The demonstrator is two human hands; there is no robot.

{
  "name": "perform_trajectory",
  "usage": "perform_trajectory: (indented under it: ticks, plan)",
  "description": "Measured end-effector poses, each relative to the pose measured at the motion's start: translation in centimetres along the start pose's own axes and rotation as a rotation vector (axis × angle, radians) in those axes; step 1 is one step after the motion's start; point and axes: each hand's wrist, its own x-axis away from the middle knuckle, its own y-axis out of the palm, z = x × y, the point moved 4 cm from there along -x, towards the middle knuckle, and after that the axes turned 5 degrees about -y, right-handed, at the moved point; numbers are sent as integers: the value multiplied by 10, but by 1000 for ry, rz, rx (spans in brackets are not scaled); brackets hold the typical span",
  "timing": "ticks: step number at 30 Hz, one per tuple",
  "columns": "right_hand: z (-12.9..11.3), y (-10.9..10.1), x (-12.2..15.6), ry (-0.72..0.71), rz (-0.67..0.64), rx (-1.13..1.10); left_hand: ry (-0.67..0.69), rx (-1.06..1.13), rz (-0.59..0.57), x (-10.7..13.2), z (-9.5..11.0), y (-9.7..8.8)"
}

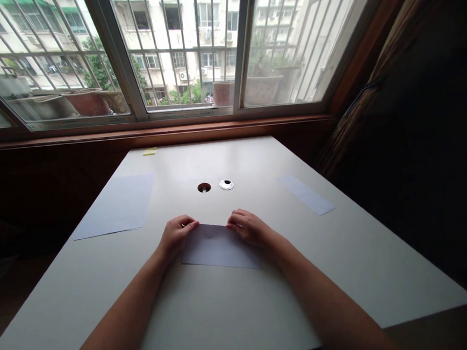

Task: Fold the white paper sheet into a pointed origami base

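A sheet of pale paper [221, 249] lies in the middle of the white table, its near edge towards me. My left hand [178, 230] pinches its far left corner between thumb and fingers. At the far right corner, my right hand [247, 225] grips the paper the same way, with the fingers curled. The far edge between the two hands looks slightly raised. Part of the paper's right side is hidden under my right hand and wrist.
On the white table [224, 316] a larger paper sheet [117, 206] lies at left and a narrow paper strip [305, 193] at right. Beyond the hands are a round cable hole [204, 187] and a silver cap [227, 184]. Yellow sticky notes [149, 151] lie near the far edge, below a barred window.
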Motion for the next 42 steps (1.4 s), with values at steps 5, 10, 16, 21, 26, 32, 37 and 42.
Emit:
perform_trajectory:
  ticks: [5, 10, 16, 21, 26, 32, 37, 42]
  plan:
    - [9, -6, 5, 67, 19, -20, -36, 44, 32, -4, -6, -12]
    - [21, -11, 9, 126, 59, -38, -74, 52, 68, -8, -15, -22]
    - [33, -17, 14, 200, 108, -50, -91, 81, 93, -10, -20, -26]
    - [43, -18, 18, 266, 184, -106, -124, 181, 102, -10, -22, -26]
    - [51, -18, 21, 368, 260, -204, -125, 284, 76, -10, -23, -25]
    - [64, -16, 26, 471, 357, -295, -134, 386, 91, -10, -24, -27]
    - [67, -16, 27, 514, 415, -360, -137, 412, 93, -10, -25, -28]
    - [57, -18, 21, 459, 297, -358, -144, 426, 79, -10, -25, -27]
